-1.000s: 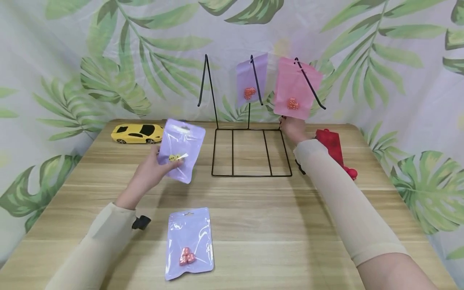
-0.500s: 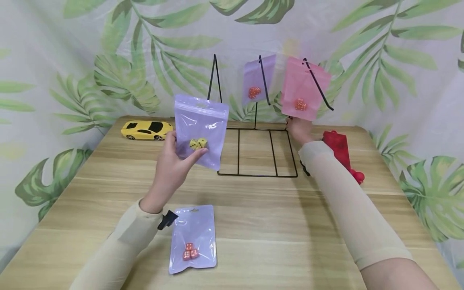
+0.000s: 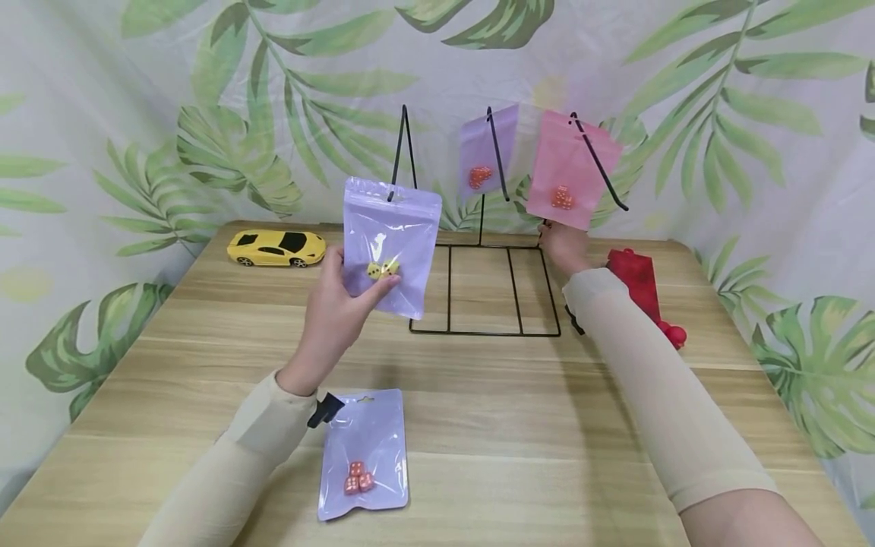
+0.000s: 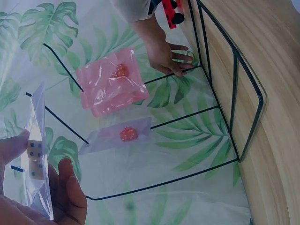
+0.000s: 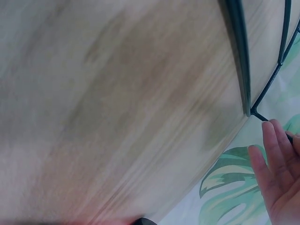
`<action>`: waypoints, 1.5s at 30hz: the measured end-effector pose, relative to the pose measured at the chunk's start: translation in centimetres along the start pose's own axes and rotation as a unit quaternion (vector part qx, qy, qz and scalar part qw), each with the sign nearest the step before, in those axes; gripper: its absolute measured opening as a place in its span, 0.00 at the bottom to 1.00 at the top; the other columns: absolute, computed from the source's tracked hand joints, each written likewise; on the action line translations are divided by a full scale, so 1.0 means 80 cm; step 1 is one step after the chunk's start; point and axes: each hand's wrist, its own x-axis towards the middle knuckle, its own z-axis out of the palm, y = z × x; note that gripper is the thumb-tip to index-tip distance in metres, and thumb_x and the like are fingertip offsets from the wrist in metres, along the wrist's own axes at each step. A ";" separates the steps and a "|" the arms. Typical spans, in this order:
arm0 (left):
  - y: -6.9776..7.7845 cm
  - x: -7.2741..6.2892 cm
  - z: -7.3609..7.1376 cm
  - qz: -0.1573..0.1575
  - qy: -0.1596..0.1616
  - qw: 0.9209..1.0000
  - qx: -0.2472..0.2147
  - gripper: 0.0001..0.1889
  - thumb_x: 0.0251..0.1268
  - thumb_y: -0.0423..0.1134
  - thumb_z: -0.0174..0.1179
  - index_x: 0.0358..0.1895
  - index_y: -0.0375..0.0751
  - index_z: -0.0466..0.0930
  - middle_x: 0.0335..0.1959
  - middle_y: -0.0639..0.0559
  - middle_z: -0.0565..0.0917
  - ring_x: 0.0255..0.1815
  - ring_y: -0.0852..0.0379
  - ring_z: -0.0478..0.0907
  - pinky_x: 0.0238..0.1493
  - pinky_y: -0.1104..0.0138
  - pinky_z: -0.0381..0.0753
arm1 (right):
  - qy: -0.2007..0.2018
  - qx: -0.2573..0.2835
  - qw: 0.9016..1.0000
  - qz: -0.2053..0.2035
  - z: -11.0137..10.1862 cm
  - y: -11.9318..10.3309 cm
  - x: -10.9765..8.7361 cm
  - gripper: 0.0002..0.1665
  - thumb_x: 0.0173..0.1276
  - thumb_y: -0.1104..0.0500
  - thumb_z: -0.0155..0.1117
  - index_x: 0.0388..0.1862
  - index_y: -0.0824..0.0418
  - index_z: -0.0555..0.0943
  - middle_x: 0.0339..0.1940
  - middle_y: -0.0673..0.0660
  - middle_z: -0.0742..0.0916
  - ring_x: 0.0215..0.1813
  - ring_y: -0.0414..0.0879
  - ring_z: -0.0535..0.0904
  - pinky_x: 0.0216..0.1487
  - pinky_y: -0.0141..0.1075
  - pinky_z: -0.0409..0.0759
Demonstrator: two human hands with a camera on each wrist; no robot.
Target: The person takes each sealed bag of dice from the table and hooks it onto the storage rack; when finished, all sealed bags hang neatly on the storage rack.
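Observation:
My left hand (image 3: 338, 304) pinches a lilac zip bag (image 3: 393, 235) between thumb and fingers, with yellow dice (image 3: 383, 270) inside. The bag's top edge is at the tip of the left hook on a black wire display rack (image 3: 485, 334); I cannot tell whether the tip passes through the hang hole. Low on the rack's right upright, my right hand (image 3: 566, 247) holds the wire, some fingers stretched out in the right wrist view. A lilac bag (image 3: 487, 152) with red dice hangs on the middle hook, a pink bag (image 3: 573, 163) with red dice on the right hook.
Another lilac bag (image 3: 369, 429) with red dice lies flat at the front of the wooden table (image 3: 513, 441). A yellow toy car (image 3: 276, 248) stands back left. Beside my right forearm lies a red object (image 3: 634, 281) with a round knob. A leaf-print cloth hangs behind.
My left hand has lifted the bag with yellow dice up and to the right, up to the left hook's tip. The right hand stays on the rack's upright. The head view has shifted slightly.

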 end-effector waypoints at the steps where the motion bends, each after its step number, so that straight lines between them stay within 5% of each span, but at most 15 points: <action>1: -0.001 0.004 0.001 -0.002 0.000 1.000 0.004 0.34 0.61 0.47 0.70 0.62 0.34 0.63 0.56 0.39 0.77 0.52 0.44 0.77 0.49 0.53 0.81 | 0.001 0.008 1.000 0.003 0.000 0.001 0.001 0.10 0.77 0.57 0.50 0.43 0.63 0.74 0.43 0.60 0.78 0.45 0.56 0.74 0.54 0.52 0.72; 6: -0.007 0.033 0.007 -0.007 -0.004 1.000 0.014 0.38 0.62 0.51 0.69 0.65 0.34 0.61 0.59 0.38 0.75 0.57 0.43 0.75 0.56 0.48 0.78 | 0.005 0.045 0.999 0.015 0.001 0.004 0.002 0.09 0.77 0.57 0.51 0.45 0.62 0.75 0.44 0.60 0.79 0.45 0.55 0.76 0.56 0.51 0.73; 10: -0.012 0.054 0.014 -0.012 -0.008 1.000 0.008 0.40 0.62 0.53 0.68 0.68 0.34 0.59 0.59 0.37 0.75 0.57 0.44 0.75 0.57 0.49 0.79 | -0.001 0.026 1.000 0.006 0.002 0.005 0.000 0.10 0.78 0.57 0.49 0.45 0.62 0.74 0.45 0.60 0.79 0.45 0.56 0.74 0.58 0.53 0.70; 25: -0.017 0.112 0.035 -0.016 0.003 0.999 0.042 0.40 0.62 0.60 0.65 0.66 0.38 0.59 0.55 0.37 0.79 0.49 0.42 0.78 0.45 0.53 0.77 | 0.004 -0.034 0.999 0.009 0.003 0.001 0.002 0.12 0.78 0.55 0.50 0.42 0.62 0.77 0.46 0.62 0.82 0.46 0.57 0.76 0.60 0.56 0.71; 32: -0.019 0.135 0.041 -0.013 0.013 0.998 0.065 0.40 0.63 0.62 0.63 0.65 0.39 0.59 0.52 0.37 0.80 0.42 0.44 0.76 0.40 0.56 0.74 | 0.021 -0.005 1.000 -0.017 0.005 0.006 0.001 0.10 0.77 0.56 0.52 0.41 0.62 0.76 0.44 0.62 0.81 0.45 0.57 0.74 0.57 0.56 0.71; 38: -0.021 0.155 0.045 -0.029 0.017 0.997 0.073 0.39 0.62 0.63 0.62 0.65 0.40 0.59 0.50 0.38 0.79 0.42 0.44 0.75 0.41 0.55 0.74 | 0.007 -0.054 0.999 -0.005 0.005 0.005 0.007 0.15 0.78 0.54 0.49 0.34 0.61 0.76 0.41 0.61 0.81 0.44 0.56 0.76 0.54 0.55 0.73; 45: -0.022 0.166 0.049 -0.043 0.014 0.996 0.080 0.40 0.62 0.65 0.61 0.65 0.40 0.58 0.50 0.37 0.79 0.44 0.42 0.77 0.44 0.52 0.76 | 0.008 -0.029 0.999 0.013 0.005 0.006 0.009 0.12 0.77 0.53 0.52 0.42 0.61 0.77 0.45 0.61 0.82 0.49 0.57 0.77 0.59 0.57 0.71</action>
